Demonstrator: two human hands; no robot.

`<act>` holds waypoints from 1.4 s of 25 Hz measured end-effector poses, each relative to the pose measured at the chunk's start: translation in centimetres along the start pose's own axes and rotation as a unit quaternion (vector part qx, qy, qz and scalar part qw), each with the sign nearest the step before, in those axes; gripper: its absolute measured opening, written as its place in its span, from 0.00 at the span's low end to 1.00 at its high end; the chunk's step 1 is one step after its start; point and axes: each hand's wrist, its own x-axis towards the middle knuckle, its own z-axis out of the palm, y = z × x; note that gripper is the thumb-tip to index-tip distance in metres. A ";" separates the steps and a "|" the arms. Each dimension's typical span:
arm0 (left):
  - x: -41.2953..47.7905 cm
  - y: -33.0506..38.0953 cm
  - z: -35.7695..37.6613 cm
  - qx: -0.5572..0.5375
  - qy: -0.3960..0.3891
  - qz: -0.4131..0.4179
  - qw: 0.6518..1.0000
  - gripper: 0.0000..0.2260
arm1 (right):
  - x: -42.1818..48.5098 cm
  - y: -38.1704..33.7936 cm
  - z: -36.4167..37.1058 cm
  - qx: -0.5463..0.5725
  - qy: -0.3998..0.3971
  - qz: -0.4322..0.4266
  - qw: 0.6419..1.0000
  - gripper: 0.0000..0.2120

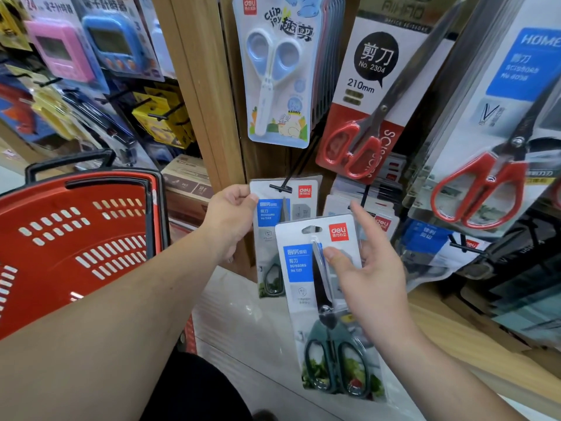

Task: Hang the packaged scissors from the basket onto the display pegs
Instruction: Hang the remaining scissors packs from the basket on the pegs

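My right hand point(368, 278) holds a pack of dark green kitchen scissors point(326, 302), thumb on its front and fingers behind, its hang hole near the top. Just above and left, a matching pack point(274, 226) hangs on a black peg point(280, 187). My left hand point(232, 215) pinches that hanging pack's upper left edge. The red basket point(76, 238) hangs by my left forearm at the left; its inside is mostly out of sight.
Packs of blue child scissors point(277, 71) and red-handled scissors point(362, 117) hang above. More red scissors point(485, 183) hang at the right. A wooden post point(197, 86) separates a rack of timers point(88, 44) at the left. Another black peg point(464, 246) sticks out at the lower right.
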 end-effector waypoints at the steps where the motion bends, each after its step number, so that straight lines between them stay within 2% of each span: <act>1: 0.1 0.0 0.4 -0.013 0.010 0.003 1.000 0.08 | 0.0 0.0 0.0 0.004 -0.001 0.004 1.000 0.34; 7: 1.5 -0.3 2.7 0.011 0.101 0.006 0.995 0.12 | -0.2 0.0 -0.2 0.001 -0.002 0.027 1.000 0.33; 9: 1.4 0.1 3.3 0.026 0.110 0.010 0.994 0.14 | -0.2 0.1 -0.3 0.005 0.001 0.031 1.000 0.33; 11: 0.6 0.6 3.2 0.091 0.102 0.001 0.991 0.17 | -0.1 0.1 -0.1 0.007 0.005 0.034 0.999 0.32; 13: -0.4 1.0 2.5 0.145 0.039 -0.028 0.988 0.11 | 0.0 0.1 0.2 0.013 0.001 0.046 0.999 0.30; 14: -0.9 1.1 1.9 0.135 -0.026 -0.044 0.990 0.08 | 0.1 0.2 0.3 0.015 0.000 0.048 0.999 0.30; 16: -2.1 1.3 0.6 0.090 -0.171 -0.080 0.978 0.09 | 0.6 0.2 0.7 0.014 0.009 0.038 0.999 0.29; 18: -3.0 1.4 -0.3 0.061 -0.250 -0.085 0.963 0.09 | 1.0 -0.1 1.3 0.020 0.021 0.019 0.999 0.29; 21: -2.9 0.9 -1.2 0.030 -0.204 -0.058 0.977 0.08 | 1.8 -0.6 2.5 0.025 0.029 0.018 0.999 0.27; 25: -1.3 0.3 -1.0 0.028 -0.116 -0.023 0.993 0.06 | 3.3 -1.1 3.2 -0.029 0.042 0.017 0.999 0.18; 30: 0.3 -0.9 -0.4 0.052 -0.079 0.005 0.996 0.07 | 3.4 -0.3 3.5 -0.162 -0.012 -0.023 0.986 0.18; 32: 0.7 -1.2 -0.2 0.046 -0.064 0.021 0.997 0.05 | 3.5 0.1 3.5 -0.172 -0.022 -0.010 0.985 0.18; 35: 1.0 -0.8 0.3 0.012 -0.036 0.030 0.999 0.06 | 4.0 0.6 3.4 -0.168 -0.033 0.014 0.985 0.12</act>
